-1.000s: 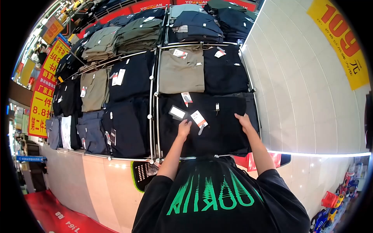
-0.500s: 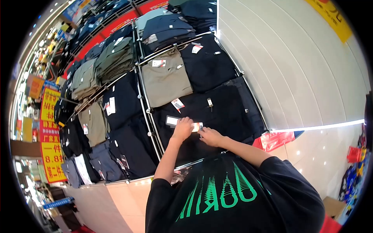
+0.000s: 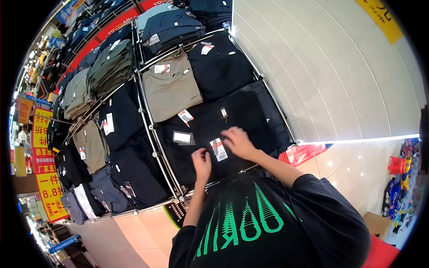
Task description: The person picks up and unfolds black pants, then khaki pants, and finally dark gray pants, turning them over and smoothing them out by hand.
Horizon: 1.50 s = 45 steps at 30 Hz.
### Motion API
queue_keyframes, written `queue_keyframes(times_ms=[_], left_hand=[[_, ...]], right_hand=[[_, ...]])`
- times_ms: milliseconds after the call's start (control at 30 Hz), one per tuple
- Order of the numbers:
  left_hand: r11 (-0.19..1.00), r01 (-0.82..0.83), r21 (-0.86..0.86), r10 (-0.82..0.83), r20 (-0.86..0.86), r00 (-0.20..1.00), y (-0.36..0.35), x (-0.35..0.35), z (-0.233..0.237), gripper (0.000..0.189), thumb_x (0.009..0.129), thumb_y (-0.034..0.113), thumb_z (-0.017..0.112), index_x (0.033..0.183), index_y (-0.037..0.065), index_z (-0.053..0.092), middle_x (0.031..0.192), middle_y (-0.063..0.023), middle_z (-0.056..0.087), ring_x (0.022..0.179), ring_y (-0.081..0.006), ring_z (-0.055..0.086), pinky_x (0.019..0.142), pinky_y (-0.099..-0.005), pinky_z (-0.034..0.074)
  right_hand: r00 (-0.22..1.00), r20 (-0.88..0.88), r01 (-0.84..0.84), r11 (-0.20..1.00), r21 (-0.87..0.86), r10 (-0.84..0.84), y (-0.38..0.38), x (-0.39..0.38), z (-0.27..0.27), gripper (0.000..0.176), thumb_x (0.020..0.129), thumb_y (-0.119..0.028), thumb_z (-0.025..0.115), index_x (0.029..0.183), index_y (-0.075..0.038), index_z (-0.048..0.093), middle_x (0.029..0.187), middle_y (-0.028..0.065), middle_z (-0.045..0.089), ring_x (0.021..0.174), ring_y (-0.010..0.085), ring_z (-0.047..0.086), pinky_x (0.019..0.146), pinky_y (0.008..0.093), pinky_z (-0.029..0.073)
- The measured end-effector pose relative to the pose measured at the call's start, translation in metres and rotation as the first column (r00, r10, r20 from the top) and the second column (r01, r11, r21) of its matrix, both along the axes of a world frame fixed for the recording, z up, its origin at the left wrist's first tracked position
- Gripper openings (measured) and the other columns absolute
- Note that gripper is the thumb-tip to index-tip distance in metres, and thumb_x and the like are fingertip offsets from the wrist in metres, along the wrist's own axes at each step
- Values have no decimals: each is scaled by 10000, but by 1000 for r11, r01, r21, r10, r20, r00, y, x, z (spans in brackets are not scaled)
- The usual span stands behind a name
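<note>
Left hand (image 3: 202,161), half-curled, and right hand (image 3: 240,143), fingers loosely bent, hold nothing visible, having just let go of the red-and-white tag (image 3: 219,150), now unheld between them on black trousers (image 3: 248,118) just below frame centre; khaki trousers (image 3: 172,91) lie folded above, toward upper left

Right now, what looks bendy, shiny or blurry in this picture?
In the head view, straight lines on the pale wall bow and the corners go black; lights glint off the floor in the head view, where the right hand looks slightly blurred.
</note>
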State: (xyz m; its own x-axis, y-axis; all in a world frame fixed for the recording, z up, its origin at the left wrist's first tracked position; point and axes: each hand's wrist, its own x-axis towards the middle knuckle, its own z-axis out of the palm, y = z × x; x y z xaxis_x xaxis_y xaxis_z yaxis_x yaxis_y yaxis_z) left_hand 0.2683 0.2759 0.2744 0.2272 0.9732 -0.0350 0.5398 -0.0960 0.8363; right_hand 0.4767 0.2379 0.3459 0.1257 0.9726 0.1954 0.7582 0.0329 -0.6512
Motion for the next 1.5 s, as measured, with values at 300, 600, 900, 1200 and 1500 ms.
queue_keyframes(times_ms=[300,600,900,1200,1500], left_hand=[[720,140,-680,361,538,761,61,15,-20,660,866,296,646,1318,-88,358,1264,-167,505,1149,-221,494,980,-309,378],[811,118,-574,220,484,847,56,41,61,343,845,116,641,1139,-46,569,1089,-112,628,962,-195,600,873,-298,458],[736,246,-631,197,546,814,4,-1,57,448,813,155,680,1185,-48,532,1144,-109,600,1049,-201,557,932,-308,417],[879,306,-365,-109,472,875,33,54,73,426,878,265,609,1141,-62,535,1101,-186,618,1030,-270,587,890,-331,436],[791,612,1,-602,177,779,4,57,116,620,700,14,626,1297,110,488,936,-141,508,885,-334,544,768,-374,451]], right_hand=[[578,-526,384,776,-500,-624,29,135,-50,693,731,-327,759,1222,61,460,1197,200,555,1100,288,545,927,346,428],[584,-650,198,862,-466,-486,38,105,-22,461,709,-223,772,1043,56,618,1005,141,656,937,223,617,834,318,471],[902,-241,348,934,-86,-358,-33,83,20,320,816,-119,663,1080,45,587,1075,135,606,878,180,613,787,280,475],[872,-214,359,872,-332,-440,-17,120,-29,499,783,-316,699,1072,68,568,910,226,640,883,267,642,777,341,484],[555,-630,158,812,-561,-543,48,128,-11,558,695,-185,789,1133,65,549,1052,155,622,946,239,609,830,318,494]])
